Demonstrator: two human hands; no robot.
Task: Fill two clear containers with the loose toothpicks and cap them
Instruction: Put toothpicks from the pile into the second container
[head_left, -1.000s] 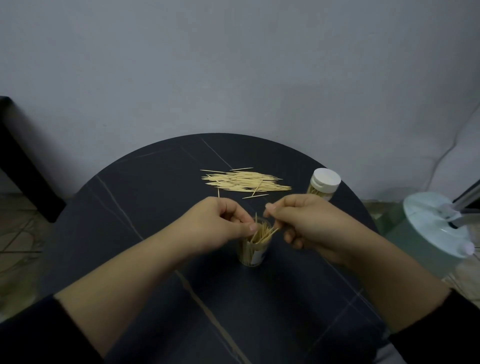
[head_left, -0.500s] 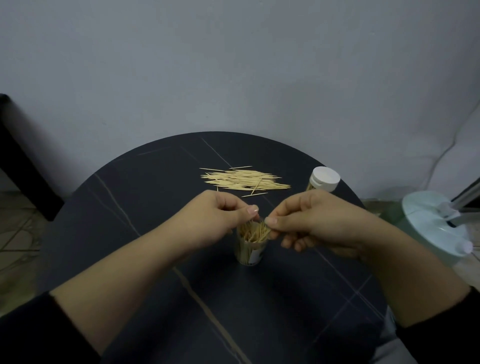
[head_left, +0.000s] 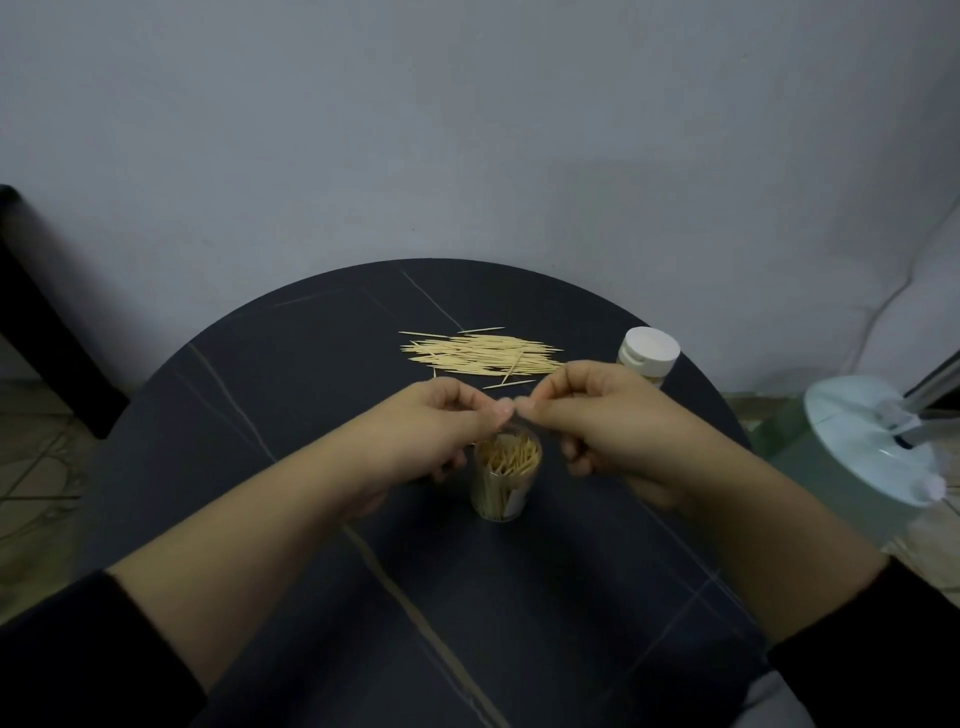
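1. While standing uncapped at mid-table, open clear container (head_left: 503, 475) sits directly beneath both hands, packed with upright toothpicks, long axis vertical, mouth facing up.
2. Just above that mouth: left hand (head_left: 441, 431) and right hand (head_left: 602, 415) curled in, thumbs and forefingers pressed together, fingertips meeting tip to tip over the rim. Whether a toothpick sits in either pinch, cannot tell. Wrists angled inward, forearms converging from both sides, dark sleeves pushed back.
3. Straight beyond the knuckles: loose toothpicks (head_left: 480, 356) lying flat on the dark round table (head_left: 291, 395), long axes running left to right, well apart from the open container. Both hands about equally near; right hand looks marginally closer to the pile's right end.
4. Far right, beside the pile: capped container (head_left: 648, 354) with white lid on, upright, partly hidden behind the right hand. Judged done already.
5. Next reach likely forward to the pile, then back down to the open mouth; cap for it not visible.
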